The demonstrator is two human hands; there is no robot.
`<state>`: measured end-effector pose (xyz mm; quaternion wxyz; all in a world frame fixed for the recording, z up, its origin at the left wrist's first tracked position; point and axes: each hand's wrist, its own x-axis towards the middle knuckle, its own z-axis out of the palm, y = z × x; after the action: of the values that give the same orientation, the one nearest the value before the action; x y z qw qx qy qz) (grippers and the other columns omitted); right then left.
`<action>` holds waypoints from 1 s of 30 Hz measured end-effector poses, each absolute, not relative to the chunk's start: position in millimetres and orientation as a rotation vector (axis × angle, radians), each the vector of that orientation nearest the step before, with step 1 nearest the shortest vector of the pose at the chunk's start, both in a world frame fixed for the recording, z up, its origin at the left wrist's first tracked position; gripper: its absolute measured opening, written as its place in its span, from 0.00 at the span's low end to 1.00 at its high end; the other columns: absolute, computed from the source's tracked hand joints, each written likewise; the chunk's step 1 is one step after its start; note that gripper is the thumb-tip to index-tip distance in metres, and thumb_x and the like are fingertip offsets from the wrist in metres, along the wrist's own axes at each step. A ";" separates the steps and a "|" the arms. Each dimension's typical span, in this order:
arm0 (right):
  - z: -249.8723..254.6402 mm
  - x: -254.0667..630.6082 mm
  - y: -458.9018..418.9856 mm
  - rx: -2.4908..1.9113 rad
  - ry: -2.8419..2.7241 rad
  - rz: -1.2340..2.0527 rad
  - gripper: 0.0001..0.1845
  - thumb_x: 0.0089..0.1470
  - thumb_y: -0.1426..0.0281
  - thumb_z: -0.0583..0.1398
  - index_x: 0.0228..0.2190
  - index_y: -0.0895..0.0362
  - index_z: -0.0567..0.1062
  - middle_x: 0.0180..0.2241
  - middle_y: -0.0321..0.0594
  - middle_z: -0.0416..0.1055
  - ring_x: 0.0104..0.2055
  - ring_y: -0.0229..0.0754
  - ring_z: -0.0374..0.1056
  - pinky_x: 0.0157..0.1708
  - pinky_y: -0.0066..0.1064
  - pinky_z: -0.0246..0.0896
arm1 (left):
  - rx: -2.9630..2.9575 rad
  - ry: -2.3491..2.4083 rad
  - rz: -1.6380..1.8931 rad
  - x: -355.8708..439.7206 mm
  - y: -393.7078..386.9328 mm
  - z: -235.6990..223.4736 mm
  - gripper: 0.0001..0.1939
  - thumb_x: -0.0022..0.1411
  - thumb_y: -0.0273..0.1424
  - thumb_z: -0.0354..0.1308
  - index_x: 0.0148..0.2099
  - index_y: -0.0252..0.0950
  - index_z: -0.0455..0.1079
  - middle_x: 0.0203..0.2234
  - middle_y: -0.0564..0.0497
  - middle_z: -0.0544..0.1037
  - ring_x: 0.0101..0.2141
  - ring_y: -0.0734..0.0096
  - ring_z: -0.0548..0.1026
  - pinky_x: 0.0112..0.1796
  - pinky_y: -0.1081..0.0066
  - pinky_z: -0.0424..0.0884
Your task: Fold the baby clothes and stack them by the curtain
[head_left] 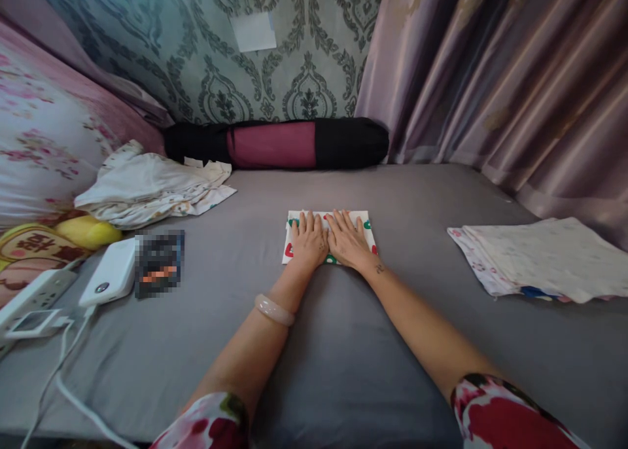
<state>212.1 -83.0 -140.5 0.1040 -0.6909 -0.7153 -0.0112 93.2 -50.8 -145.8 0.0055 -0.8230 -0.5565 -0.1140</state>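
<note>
A small folded white cloth (363,218) with red and green print lies flat on the grey bedsheet (343,344) at the centre. My left hand (309,239) rests palm down on its left half, fingers stretched out. Pressing flat on the right half is my right hand (347,239), its fingers also spread. The two hands touch side by side. A pale bangle (273,310) sits on my left wrist.
A stack of folded cloths (540,259) lies at the right. A loose heap of white cloth (152,187) sits at the back left, with a black and maroon bolster (275,144) behind. White power bank (108,273), power strip (29,298) and cable (63,370) at left. Curtains (515,76) hang right.
</note>
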 end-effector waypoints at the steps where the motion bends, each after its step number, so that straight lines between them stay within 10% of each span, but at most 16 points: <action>1: -140.3 211.8 -83.0 -2.048 -2.114 -0.028 0.30 0.64 0.66 0.41 0.65 0.57 0.52 0.68 0.43 0.42 0.69 0.50 0.36 0.64 0.55 0.31 | -2.581 -1.744 -0.349 92.8 -50.9 -146.4 0.30 0.70 0.38 0.33 0.68 0.29 0.51 0.66 0.41 0.53 0.66 0.52 0.47 0.63 0.52 0.44; 18: -141.2 211.7 -75.6 -2.212 -1.944 0.057 0.29 0.65 0.62 0.41 0.64 0.55 0.57 0.67 0.47 0.48 0.68 0.54 0.40 0.62 0.59 0.34 | -2.548 -1.822 -0.399 89.1 -43.7 -136.3 0.28 0.68 0.44 0.37 0.64 0.41 0.59 0.63 0.43 0.61 0.59 0.47 0.61 0.55 0.48 0.57; 30: -145.3 232.3 -74.4 -2.333 -1.642 0.037 0.34 0.62 0.60 0.45 0.61 0.73 0.56 0.64 0.60 0.52 0.66 0.56 0.46 0.62 0.46 0.40 | -2.430 -1.995 -0.404 84.2 -30.6 -150.2 0.37 0.67 0.48 0.35 0.66 0.25 0.53 0.63 0.33 0.58 0.63 0.48 0.55 0.60 0.52 0.51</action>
<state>232.3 -74.4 -145.3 0.1435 -0.8093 -0.5695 0.0130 84.2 -30.6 -150.2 -0.0140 -0.7665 -0.6293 -0.1275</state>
